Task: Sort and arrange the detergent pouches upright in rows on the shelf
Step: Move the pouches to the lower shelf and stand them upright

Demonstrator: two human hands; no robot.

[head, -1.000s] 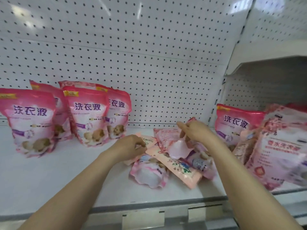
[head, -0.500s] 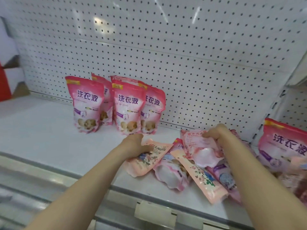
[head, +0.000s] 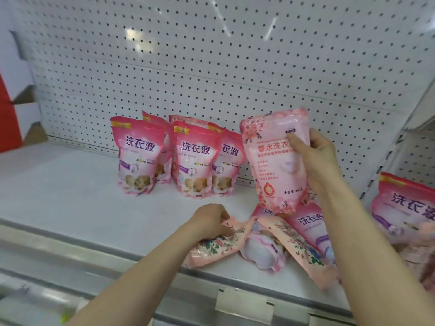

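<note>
My right hand (head: 315,158) holds a pale pink blossom-print pouch (head: 270,165) upright in the air above the shelf (head: 70,184), thumb across its front. My left hand (head: 209,222) grips the top of a flat peach floral pouch (head: 211,248) lying near the shelf's front edge. Beside it lie a crumpled white-pink pouch (head: 261,252), another peach floral pouch (head: 299,250) and a pink pouch (head: 308,222), all flat in a heap. Several pink pouches (head: 197,161) stand upright in two short rows at the back centre.
A white pegboard wall (head: 211,67) backs the shelf. More pink pouches (head: 404,208) are piled at the right edge. A red and white carton (head: 14,102) sits at far left. A price-tag holder (head: 242,302) hangs on the shelf's front rail.
My right hand has lifted the blossom-print pouch off the heap and turned it upright. My left hand stays on the flat peach pouch. The view has shifted closer and leftward.
</note>
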